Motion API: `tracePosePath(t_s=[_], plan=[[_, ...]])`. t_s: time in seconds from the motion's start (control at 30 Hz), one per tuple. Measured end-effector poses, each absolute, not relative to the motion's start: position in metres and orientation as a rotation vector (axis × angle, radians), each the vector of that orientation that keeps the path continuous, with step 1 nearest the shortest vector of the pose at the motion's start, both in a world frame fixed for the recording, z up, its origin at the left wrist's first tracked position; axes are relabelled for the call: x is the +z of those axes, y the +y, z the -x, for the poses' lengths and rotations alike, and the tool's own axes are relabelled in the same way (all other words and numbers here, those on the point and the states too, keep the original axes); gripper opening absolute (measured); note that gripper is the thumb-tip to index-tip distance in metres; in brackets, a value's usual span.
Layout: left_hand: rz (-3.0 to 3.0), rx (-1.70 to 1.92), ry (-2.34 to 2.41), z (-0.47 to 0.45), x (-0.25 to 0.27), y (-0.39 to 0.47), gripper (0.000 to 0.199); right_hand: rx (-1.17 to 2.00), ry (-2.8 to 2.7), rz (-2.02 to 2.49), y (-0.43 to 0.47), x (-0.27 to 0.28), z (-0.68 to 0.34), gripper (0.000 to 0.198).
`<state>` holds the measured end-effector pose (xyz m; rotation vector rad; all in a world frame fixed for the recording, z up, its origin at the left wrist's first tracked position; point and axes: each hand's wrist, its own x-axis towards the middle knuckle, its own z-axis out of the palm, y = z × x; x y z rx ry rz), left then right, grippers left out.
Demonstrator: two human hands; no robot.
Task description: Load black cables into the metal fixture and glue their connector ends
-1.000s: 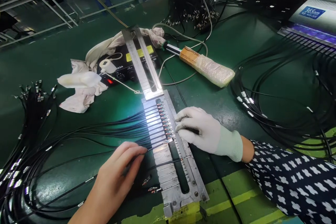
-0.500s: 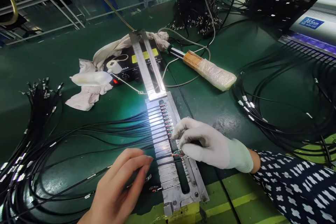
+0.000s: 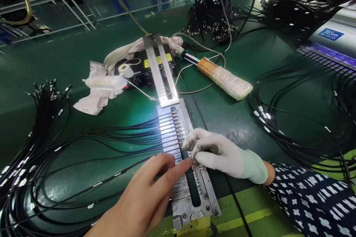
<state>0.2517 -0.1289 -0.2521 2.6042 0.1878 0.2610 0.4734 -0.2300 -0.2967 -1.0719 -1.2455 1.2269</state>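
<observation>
My bare left hand reaches over the slotted metal fixture. Its index finger stretches to the tips of my right hand, while the other fingers curl in and its thumb is hidden. My right hand, in a white glove, is pinched at the fixture's right side around a cable end that is mostly covered by the fingers. Thin black cables come in from the left and lie side by side in the upper slots. Their stripped ends, with small coloured wires, sit over the long opening.
Beyond the fixture stands a black control box with a metal plate and cloth on it. A wrapped handle lies right of it. Cable bundles flank both sides; a 365nm lamp unit is at far right.
My left hand has moved right and slightly up, onto the fixture, and its index finger now meets my right hand's fingertips. My right hand has barely moved. The view has shifted slightly.
</observation>
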Motion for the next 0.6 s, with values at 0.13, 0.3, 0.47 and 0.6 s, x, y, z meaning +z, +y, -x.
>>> tracePosePath(t_s=[0.13,0.3,0.47,0.6], plan=[[-2.649,0.231,0.156,-0.250,-0.254,-0.127,0.059,1.221,-1.252,1.068,-0.230,-0.299,-0.475,0.016],[-2.693,0.254,0.104,-0.248,-0.257,-0.125,0.056,1.227,-1.272,1.093,-0.231,-0.297,-0.475,0.018],[-2.593,0.303,0.215,-0.248,-0.259,-0.126,0.047,1.140,-1.339,1.158,-0.232,-0.295,-0.472,0.018],[-2.506,0.332,0.424,-0.243,-0.270,-0.120,0.027,0.800,-1.545,1.401,-0.230,-0.301,-0.475,0.010]])
